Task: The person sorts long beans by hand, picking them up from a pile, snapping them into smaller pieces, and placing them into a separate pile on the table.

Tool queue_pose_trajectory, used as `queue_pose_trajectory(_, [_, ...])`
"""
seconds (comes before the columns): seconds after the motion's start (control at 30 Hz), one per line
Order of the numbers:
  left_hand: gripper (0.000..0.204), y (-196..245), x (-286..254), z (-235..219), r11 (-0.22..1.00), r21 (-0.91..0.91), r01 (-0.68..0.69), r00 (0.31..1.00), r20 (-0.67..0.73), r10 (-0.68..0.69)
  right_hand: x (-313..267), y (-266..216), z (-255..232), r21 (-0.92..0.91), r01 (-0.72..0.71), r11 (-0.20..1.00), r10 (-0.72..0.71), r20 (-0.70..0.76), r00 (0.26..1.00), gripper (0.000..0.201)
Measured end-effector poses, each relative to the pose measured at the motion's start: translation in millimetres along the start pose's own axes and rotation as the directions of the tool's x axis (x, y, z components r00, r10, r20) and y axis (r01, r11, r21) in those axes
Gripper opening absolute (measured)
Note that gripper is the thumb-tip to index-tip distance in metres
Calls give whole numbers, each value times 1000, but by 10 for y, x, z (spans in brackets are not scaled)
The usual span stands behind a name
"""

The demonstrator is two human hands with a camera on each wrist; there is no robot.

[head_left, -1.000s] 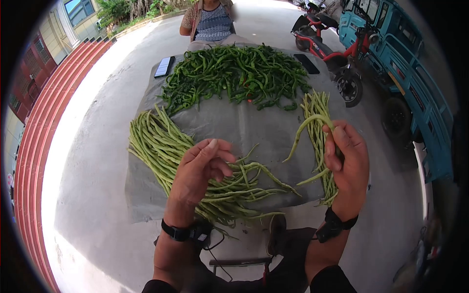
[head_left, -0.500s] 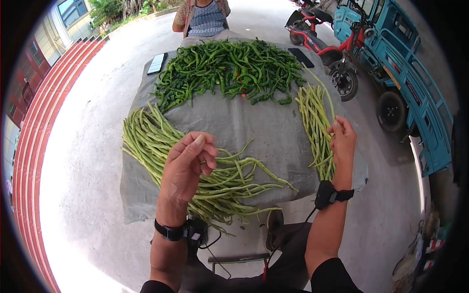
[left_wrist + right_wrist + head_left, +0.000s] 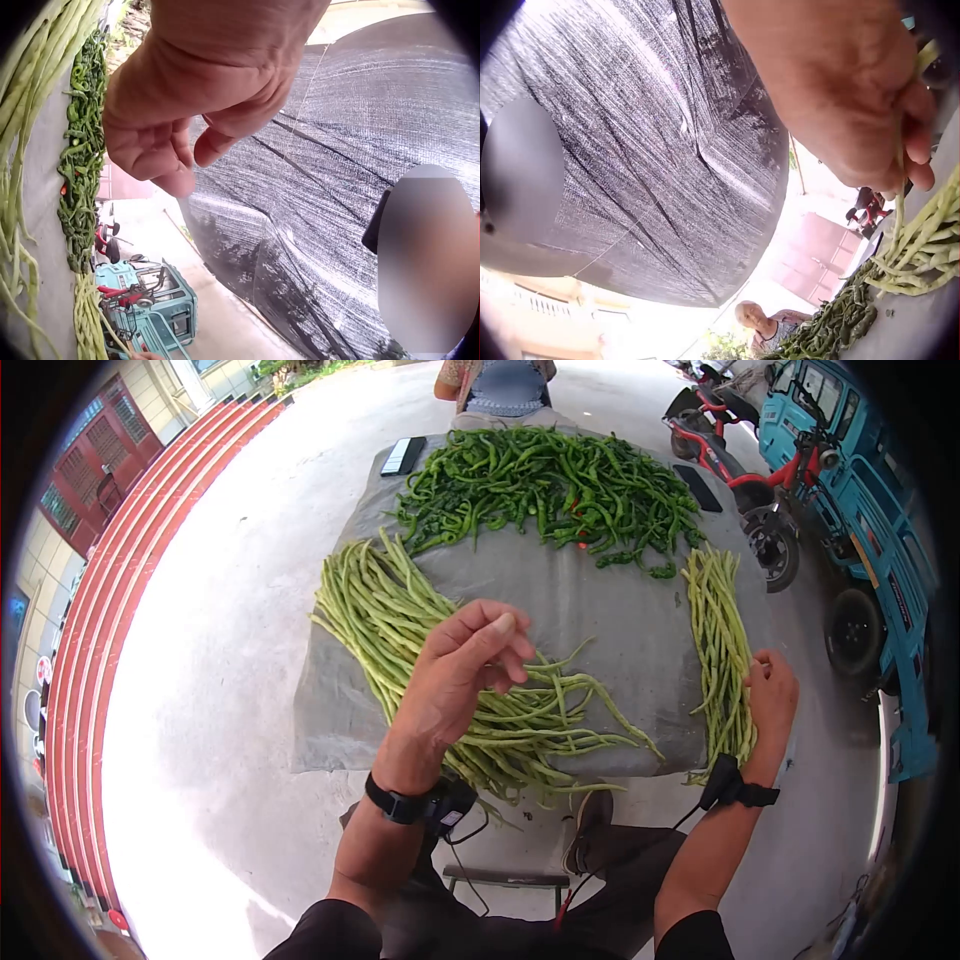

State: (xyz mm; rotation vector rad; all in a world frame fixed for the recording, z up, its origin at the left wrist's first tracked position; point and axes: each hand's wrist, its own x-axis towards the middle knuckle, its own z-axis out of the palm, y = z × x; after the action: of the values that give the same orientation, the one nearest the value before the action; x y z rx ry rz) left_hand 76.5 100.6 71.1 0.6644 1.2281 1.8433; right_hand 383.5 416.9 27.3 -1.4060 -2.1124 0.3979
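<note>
- Nearest the camera, the left hand [image 3: 455,670] hovered over the loose beans [image 3: 520,725], fingers loosely curled with nothing between them; the left wrist view showed an empty palm.
- Out at the cloth's near right edge, the right hand [image 3: 772,695] sat at the end of the sorted row [image 3: 722,645]. The right wrist view had its fingers pinched on a bean [image 3: 900,195], though how many it held was hard to tell, the hand filling the frame.
- Risk here: that row ran right along the edge of the cloth [image 3: 600,610], and its ends hung over. A careless tug could have dragged neighbours off onto the concrete.
- The loose beans were tangled and also spilled over the near edge, so lifting one could have pulled others down with it.
- Farther back lay the big bean pile [image 3: 375,605], then the peppers [image 3: 545,490]; a wide sweep of the left arm could have mixed the two.
- Beyond sat a phone [image 3: 403,456], a second person [image 3: 497,385], and a scooter [image 3: 745,480].
</note>
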Motion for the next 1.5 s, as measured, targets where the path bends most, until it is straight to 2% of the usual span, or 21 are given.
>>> queue_pose_trajectory(0.07, [23,-22,-24,51,998,56,32,999,36,-34,20,113,27,-117,55,992,-44,89,995,14])
queue_pose_trajectory(0.1, [23,-37,-23,82,996,82,41,997,69,-47,1,178,85,-124,88,988,-78,90,993,14])
queue_pose_trajectory(0.2, [22,-83,-17,134,978,210,-15,989,149,-17,2,262,164,-148,181,972,-175,53,983,14])
queue_pose_trajectory(0.27, [18,-170,12,114,971,233,-47,981,193,1,10,256,191,-136,246,960,-248,1,969,14])
queue_pose_trajectory(0.33, [16,-274,29,87,954,286,-89,978,205,30,-37,-21,182,13,213,977,-213,23,977,14])
queue_pose_trajectory(0.37, [14,-270,19,79,902,415,-122,983,178,51,-71,-197,195,87,193,977,-196,33,980,14])
queue_pose_trajectory(0.43, [12,-224,-2,84,744,647,-167,986,133,105,-130,-442,258,220,227,949,-258,124,958,15])
queue_pose_trajectory(0.53, [12,-251,12,-11,602,740,-299,951,176,255,-283,-879,376,350,263,899,-347,204,916,15])
queue_pose_trajectory(0.63, [14,-93,62,-198,568,810,-145,947,-52,316,-504,-1241,542,479,226,848,-382,259,887,14])
queue_pose_trajectory(0.67, [16,-5,80,-277,554,824,-122,912,-127,389,-557,-1361,553,499,230,836,-413,294,862,14])
queue_pose_trajectory(0.73, [17,99,118,-445,660,735,-155,817,-280,504,-648,-1559,603,543,245,803,-471,327,819,13])
queue_pose_trajectory(0.77, [16,104,138,-545,723,650,-233,783,-315,536,-696,-1635,650,564,257,785,-499,330,801,12])
queue_pose_trajectory(0.8, [16,120,125,-575,762,595,-256,783,-334,524,-735,-1701,703,586,269,765,-528,331,782,12])
queue_pose_trajectory(0.87, [15,155,106,-593,827,478,-297,786,-370,496,-801,-1785,835,590,400,701,-644,283,711,12])
queue_pose_trajectory(1.0, [13,137,80,-491,869,422,-256,824,-375,425,-914,-1914,1154,629,555,545,-804,204,559,15])
queue_pose_trajectory(1.1, [15,166,54,-524,882,405,-240,793,-443,419,-998,-1970,1343,571,647,505,-850,196,490,16])
queue_pose_trajectory(1.2, [14,215,20,-603,901,362,-240,766,-500,405,-1070,-1960,1477,510,660,552,-831,272,485,20])
queue_pose_trajectory(1.3, [14,210,-1,-667,909,344,-234,784,-486,386,-1068,-2021,1446,529,630,568,-819,290,495,20])
queue_pose_trajectory(1.4, [14,115,33,-717,893,378,-244,798,-445,406,-1014,-2113,1293,591,561,579,-798,271,538,18])
queue_pose_trajectory(1.5, [17,-17,79,-784,873,473,-121,907,-305,291,-987,-2215,1126,727,391,565,-753,260,604,14])
